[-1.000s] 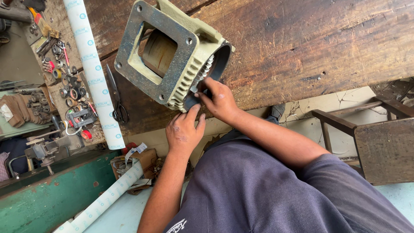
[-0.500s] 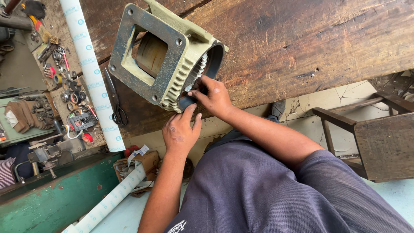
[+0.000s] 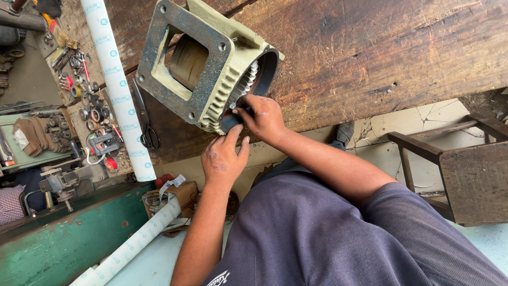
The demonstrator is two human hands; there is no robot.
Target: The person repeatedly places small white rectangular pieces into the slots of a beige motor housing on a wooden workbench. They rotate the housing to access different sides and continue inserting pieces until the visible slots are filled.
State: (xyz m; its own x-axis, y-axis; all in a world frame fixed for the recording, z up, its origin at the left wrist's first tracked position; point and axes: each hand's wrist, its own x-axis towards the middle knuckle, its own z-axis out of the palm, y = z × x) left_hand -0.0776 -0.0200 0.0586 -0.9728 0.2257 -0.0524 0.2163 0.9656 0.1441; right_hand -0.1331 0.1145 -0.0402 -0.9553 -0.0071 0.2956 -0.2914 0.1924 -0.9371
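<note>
Right hand (image 3: 263,117) pinches a small dark piece (image 3: 231,122) against the rim of the green motor housing (image 3: 211,66), fingers closed on it. Left hand (image 3: 222,156) presses up from below, fingers together. The housing lies on the wooden bench (image 3: 370,47), beside scissors (image 3: 144,119) and a white pipe (image 3: 116,85).

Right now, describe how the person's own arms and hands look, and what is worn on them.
Both hands are bare: no gloves, rings or watch show on the left hand or the right hand. The forearms are uncovered too. The short sleeves of a dark blue-grey shirt end near the elbows. A small pale marking sits at the shirt's lower edge. The left hand's back carries a few small dark spots.
</note>
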